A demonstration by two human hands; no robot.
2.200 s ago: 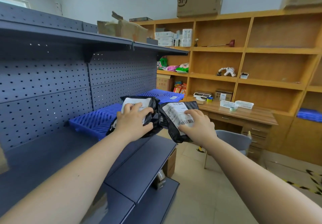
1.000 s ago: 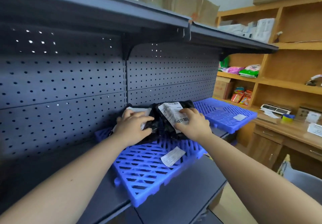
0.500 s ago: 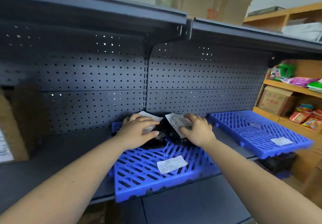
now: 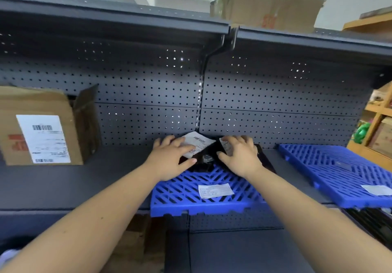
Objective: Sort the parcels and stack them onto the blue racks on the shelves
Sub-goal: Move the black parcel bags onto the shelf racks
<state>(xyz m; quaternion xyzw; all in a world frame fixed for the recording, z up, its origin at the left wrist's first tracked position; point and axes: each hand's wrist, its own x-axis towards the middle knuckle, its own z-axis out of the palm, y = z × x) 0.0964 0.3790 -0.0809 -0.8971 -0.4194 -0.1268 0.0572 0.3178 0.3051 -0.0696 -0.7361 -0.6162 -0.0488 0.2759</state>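
The two black parcels (image 4: 206, 158), carried in the air two seconds ago, are now pressed flat onto the rear of the blue rack (image 4: 203, 196) by the left hand (image 4: 171, 160) and right hand (image 4: 239, 156); placement is judged nearly complete.

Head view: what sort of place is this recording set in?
Probably a small parcel depot or stockroom: dark metal shelving with a pegboard back, blue racks on it, black parcels with shipping labels under both hands, and a labelled cardboard box.
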